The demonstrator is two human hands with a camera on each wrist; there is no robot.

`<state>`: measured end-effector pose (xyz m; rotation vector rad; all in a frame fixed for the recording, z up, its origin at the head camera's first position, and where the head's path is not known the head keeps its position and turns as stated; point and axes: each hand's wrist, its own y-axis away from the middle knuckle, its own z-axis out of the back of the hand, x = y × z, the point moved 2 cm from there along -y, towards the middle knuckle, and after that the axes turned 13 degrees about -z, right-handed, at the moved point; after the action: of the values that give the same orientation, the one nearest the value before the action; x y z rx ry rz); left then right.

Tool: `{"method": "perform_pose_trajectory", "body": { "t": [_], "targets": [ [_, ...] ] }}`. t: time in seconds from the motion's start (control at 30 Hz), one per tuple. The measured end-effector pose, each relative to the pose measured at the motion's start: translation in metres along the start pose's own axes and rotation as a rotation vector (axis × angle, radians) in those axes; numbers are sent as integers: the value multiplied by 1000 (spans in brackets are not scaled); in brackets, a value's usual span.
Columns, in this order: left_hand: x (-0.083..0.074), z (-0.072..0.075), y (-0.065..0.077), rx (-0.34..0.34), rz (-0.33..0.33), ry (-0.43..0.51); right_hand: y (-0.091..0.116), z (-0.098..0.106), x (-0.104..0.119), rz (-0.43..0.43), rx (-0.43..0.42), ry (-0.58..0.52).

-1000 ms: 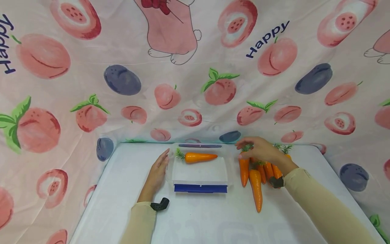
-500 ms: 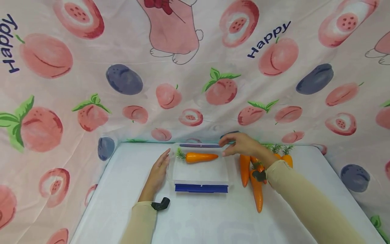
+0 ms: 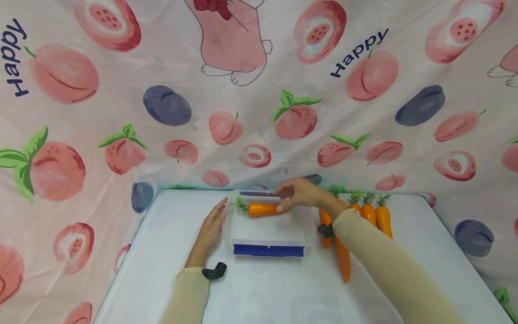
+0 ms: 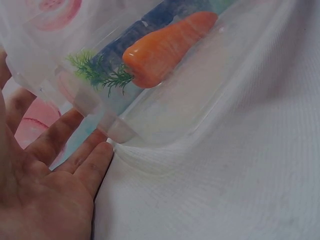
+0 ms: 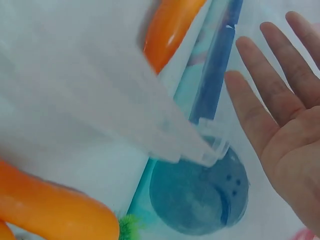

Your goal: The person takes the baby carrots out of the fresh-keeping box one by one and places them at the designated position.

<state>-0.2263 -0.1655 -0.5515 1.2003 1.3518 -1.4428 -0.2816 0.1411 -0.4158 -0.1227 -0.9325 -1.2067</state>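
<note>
A clear plastic box [image 3: 267,230] with blue clasps holds one orange carrot [image 3: 259,209], its green top pointing left. My left hand [image 3: 212,224] rests with straight fingers against the box's left side; in the left wrist view its fingertips [image 4: 102,150] meet the clear wall. Over the right part of the box is my right hand [image 3: 301,193], its thumb overlapping the carrot's tip in the head view. The right wrist view shows that hand [image 5: 285,110] with extended fingers and nothing in it, apart from the carrot [image 5: 172,32].
Several more carrots [image 3: 368,214] lie to the right of the box, partly hidden by my right arm. One carrot [image 3: 343,261] points toward the front of the white table [image 3: 259,288]. A fruit-patterned cloth [image 3: 251,112] stands behind.
My right hand has moved left from above the carrot pile to over the box, near the tip of the carrot inside. My left hand has stayed at the box's side.
</note>
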Motion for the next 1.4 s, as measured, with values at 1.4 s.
{"method": "perform_pose_trajectory", "body": {
  "t": [1.4],
  "targets": [
    [-1, 1, 0, -5, 22, -36, -58, -61, 17, -219, 140, 266]
  ]
}}
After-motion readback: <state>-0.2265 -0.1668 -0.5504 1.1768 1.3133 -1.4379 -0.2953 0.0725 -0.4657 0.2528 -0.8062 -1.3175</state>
